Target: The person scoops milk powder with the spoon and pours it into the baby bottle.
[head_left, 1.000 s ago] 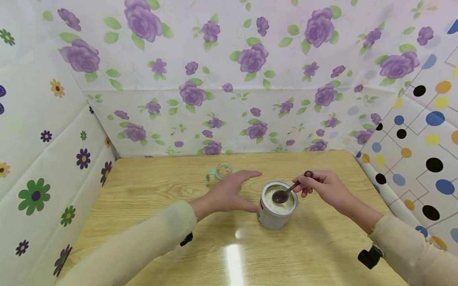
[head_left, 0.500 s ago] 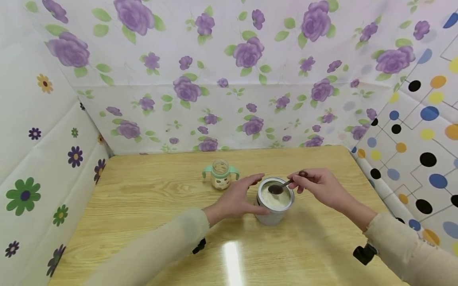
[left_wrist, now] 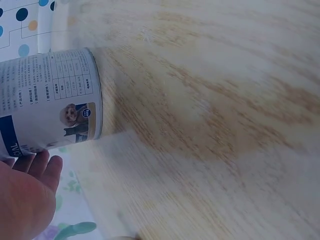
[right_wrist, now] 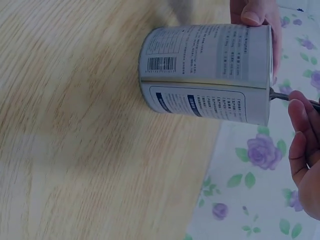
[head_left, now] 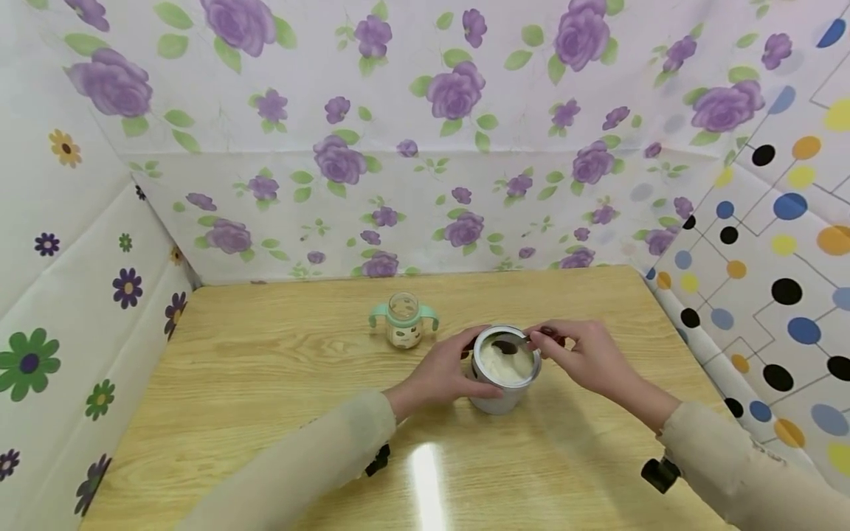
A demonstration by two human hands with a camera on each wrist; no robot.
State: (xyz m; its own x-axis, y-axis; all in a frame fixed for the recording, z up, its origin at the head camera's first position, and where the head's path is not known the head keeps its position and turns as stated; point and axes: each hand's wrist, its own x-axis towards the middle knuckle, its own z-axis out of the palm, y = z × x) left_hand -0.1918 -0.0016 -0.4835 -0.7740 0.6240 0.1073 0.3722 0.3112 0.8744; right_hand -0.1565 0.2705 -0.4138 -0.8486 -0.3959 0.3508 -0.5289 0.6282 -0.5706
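Observation:
A printed tin of cream-coloured powder stands without a lid on the wooden table, a dog and a cat pictured on its label in the left wrist view. My left hand grips its left side, thumb at the front just below the rim and fingers round the back. Between the thumb and fingers of my right hand is the handle of a dark spoon. The spoon's bowl is inside the tin's mouth, at the powder. In the right wrist view the spoon's shaft crosses the rim and its bowl is hidden.
Behind and left of the tin stands a small clear baby bottle with two mint-green handles and no cap. Patterned cloth walls close off the back and sides of the wooden table.
My left hand has moved right and now grips the tin. The spoon has gone from above the mouth down into the powder. The baby bottle has come into fuller view.

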